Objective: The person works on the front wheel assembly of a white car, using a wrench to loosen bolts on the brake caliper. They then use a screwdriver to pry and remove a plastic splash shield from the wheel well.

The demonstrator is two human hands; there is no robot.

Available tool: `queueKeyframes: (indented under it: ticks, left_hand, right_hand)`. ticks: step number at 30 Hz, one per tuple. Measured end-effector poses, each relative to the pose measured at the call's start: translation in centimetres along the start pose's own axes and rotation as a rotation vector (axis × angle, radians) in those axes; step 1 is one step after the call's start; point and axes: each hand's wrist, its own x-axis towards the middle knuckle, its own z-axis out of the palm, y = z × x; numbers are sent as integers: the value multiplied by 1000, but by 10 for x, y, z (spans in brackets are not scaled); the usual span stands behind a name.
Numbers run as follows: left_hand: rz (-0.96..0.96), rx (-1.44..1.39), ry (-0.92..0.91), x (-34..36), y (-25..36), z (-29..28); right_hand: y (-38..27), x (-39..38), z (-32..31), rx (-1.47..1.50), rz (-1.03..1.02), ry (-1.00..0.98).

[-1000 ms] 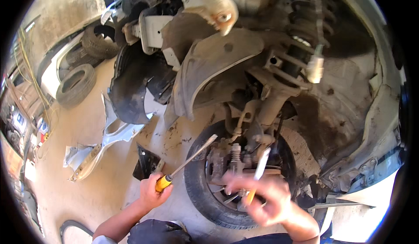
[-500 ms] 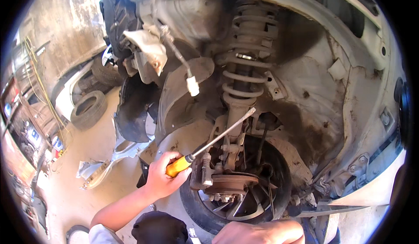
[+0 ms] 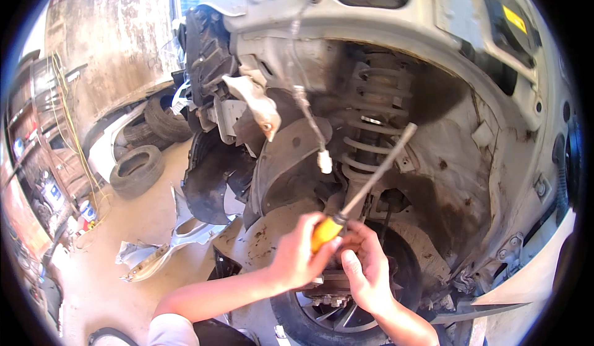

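My left hand (image 3: 296,254) is closed around the yellow handle of a flat-blade screwdriver (image 3: 325,233), whose long metal shaft points up and right across the front of a coil spring (image 3: 365,168). Close beside the handle is my right hand (image 3: 370,279), its thumb apart from its curved fingers and its palm partly showing; I cannot tell whether its fingertips touch the screwdriver. Both hands are in front of the brake disc assembly (image 3: 328,299) and hide most of it. Beneath lies a wheel with a black tyre (image 3: 286,315).
A wire with a white connector (image 3: 324,162) hangs left of the spring. The car's bare wheel arch (image 3: 445,120) surrounds the work. On the floor to the left lie a torn body panel (image 3: 179,238) and a loose tyre (image 3: 137,170). Shelving (image 3: 49,123) stands farther left.
My left hand has moved right with the screwdriver. My right hand has risen from the lower edge to beside its handle. The view has shifted, so the car sits lower and farther right.
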Motion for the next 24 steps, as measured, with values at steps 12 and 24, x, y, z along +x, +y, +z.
queueKeyframes:
  ticks: [12,24]
  left_hand:
    - [608,-10,205,40,-35,-18]
    - [28,-99,694,170,-160,-96]
  right_hand:
    - [1,3,-9,-380,149,181]
    - [-104,124,12,-1424,-224,54]
